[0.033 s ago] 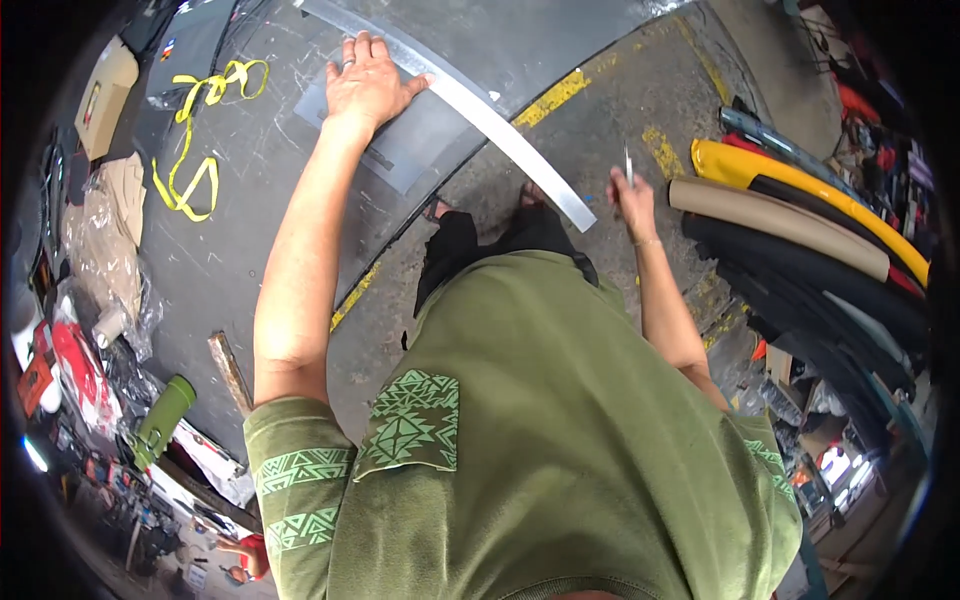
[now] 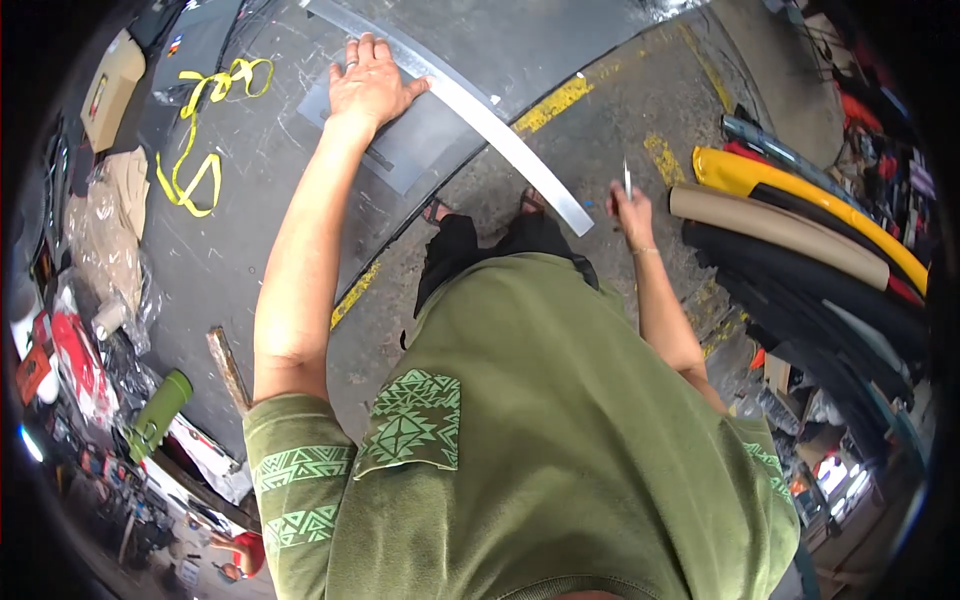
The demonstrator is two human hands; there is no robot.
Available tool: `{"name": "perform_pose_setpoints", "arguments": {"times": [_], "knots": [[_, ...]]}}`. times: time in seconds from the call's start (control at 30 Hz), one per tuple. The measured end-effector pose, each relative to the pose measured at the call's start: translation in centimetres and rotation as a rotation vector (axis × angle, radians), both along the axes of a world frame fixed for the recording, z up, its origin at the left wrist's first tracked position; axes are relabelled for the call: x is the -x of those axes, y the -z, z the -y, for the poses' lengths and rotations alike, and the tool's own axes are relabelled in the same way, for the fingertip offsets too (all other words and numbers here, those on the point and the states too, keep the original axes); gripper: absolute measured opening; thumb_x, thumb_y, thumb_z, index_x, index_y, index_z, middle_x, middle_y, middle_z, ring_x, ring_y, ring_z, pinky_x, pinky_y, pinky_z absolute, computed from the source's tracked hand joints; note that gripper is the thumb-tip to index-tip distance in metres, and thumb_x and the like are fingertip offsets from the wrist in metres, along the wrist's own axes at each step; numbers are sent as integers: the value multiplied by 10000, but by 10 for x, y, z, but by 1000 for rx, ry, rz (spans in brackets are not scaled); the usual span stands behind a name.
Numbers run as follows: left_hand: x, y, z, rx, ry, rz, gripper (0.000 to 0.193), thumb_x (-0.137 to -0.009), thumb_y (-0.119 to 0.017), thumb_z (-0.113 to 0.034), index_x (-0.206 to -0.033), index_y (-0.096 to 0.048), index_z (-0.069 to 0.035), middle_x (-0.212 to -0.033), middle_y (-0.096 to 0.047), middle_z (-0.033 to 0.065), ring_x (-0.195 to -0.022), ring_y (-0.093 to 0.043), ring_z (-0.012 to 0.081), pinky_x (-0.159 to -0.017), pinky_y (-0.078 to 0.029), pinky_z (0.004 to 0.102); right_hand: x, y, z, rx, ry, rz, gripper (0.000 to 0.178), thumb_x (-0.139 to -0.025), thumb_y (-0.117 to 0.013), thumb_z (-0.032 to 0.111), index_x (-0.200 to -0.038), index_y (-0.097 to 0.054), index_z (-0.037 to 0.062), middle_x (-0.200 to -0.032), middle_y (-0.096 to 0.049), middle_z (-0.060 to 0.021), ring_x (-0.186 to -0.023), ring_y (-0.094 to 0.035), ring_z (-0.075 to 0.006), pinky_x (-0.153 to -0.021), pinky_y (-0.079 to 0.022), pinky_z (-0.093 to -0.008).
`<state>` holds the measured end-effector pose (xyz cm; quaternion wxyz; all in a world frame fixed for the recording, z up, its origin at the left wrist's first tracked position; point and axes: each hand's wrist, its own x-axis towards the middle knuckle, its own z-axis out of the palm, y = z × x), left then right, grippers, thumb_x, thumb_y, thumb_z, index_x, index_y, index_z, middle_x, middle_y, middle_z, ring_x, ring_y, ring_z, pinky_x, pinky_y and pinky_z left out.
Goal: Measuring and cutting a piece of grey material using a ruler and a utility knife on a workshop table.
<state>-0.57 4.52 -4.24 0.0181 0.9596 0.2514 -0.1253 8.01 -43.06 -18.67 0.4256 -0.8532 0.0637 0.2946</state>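
Observation:
My left hand [image 2: 370, 88] lies flat with spread fingers on a thin grey sheet [image 2: 412, 160] on the dark work surface. Its fingers and thumb touch the edge of a long silver metal straightedge [image 2: 500, 135]. The straightedge slants from the far left toward me, its near end sticking out past the table's edge. To the right of that end, my right hand [image 2: 632, 215] is closed around a slim, pale tool [image 2: 627, 178] with a thin tip pointing away from me. The tool's exact kind is too small to make out. It is apart from the straightedge.
A tangled yellow strap [image 2: 190, 130] lies on the dark work surface [image 2: 270, 210] at left. Rolls of material, one yellow [image 2: 790, 180] and one tan [image 2: 780, 225], stand at right. Plastic-wrapped goods and a green cylinder [image 2: 163, 410] crowd the left side. My feet are below the table's edge.
My right hand and its tool have come very slightly closer to my body. The left hand stays flat in the same spot by the straightedge.

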Motion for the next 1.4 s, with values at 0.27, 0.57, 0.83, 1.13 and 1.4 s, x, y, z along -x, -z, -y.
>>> {"name": "perform_pose_setpoints", "arguments": {"times": [0.27,0.57,0.83,1.13,1.4], "knots": [[-8,-8,1,37,-99,-109,1119,-824,-668,-745,-1594,-286,-29,-1703,-216,141,-1574,-206,341,-1214,-289,607,36,72,135,141,-39,-292,313,-948,-678,319,-789,-635,53,-646,-634,-55,-509,-573,-163,-470,-440,-322],[-8,13,-22,33,-12,-84,1169,-794,-705,-749,-1556,-319,50,-1657,-251,245,-1549,-231,388,-1247,-303,430,-3,77,174,49,55,-312,241,-974,-664,283,-932,-673,45,-675,-675,-52,-495,-600,-140,-467,-463,-309],[10,22,-27,67,-98,-23,1233,-727,-636,-873,-1618,-280,-98,-1718,-181,106,-1589,-120,364,-1227,-195,654,-56,40,84,-127,-238,-336,273,-1011,-664,338,-1011,-632,67,-773,-678,-4,-641,-625,-94,-533,-465,-257],[27,36,-16,131,-103,181,1138,-775,-652,-822,-1609,-300,-131,-1714,-196,96,-1599,-77,336,-1227,-131,673,-29,-95,-137,-550,-499,-293,368,-989,-689,443,-1003,-704,75,-845,-694,18,-738,-619,-57,-647,-473,-217],[36,49,-11,183,-100,380,1149,-739,-708,-791,-1598,-334,-128,-1713,-205,78,-1602,-67,317,-1251,-34,637,-10,-128,-207,-574,-389,-422,269,-977,-728,314,-1001,-720,46,-775,-652,46,-669,-548,-34,-583,-413,-217]]}}
